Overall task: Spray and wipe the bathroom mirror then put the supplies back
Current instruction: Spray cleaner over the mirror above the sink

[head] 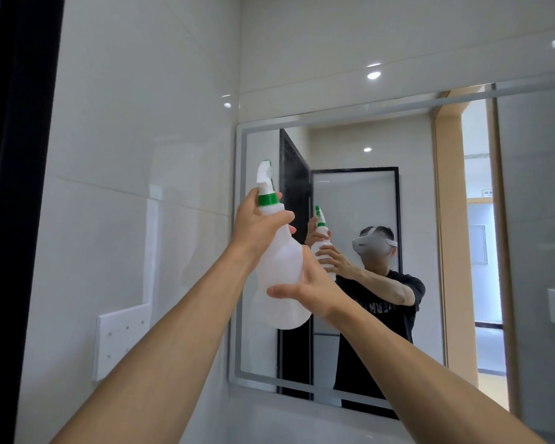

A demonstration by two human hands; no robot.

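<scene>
Hard to make out: the trigger of the spray bottle (281, 251), hidden behind the left hand (260, 225), so impossible to tell whether pressed. Also hidden: the fingertips of the right hand (308, 283) on the far side of the bottle, and the bottom right part of the mirror (414, 267), cut off by the picture edge and the forearm. Faint mist near the dark door reflection, not clear.

Held up in front of the left part of the mirror, long axis nearly upright, top leaning slightly left, nozzle toward the glass. Left hand clamped round the neck just under the green collar; right hand wrapped round the lower white body, thumb in front. White wall plate (122, 341) low on the left tiled wall (135, 123).
</scene>
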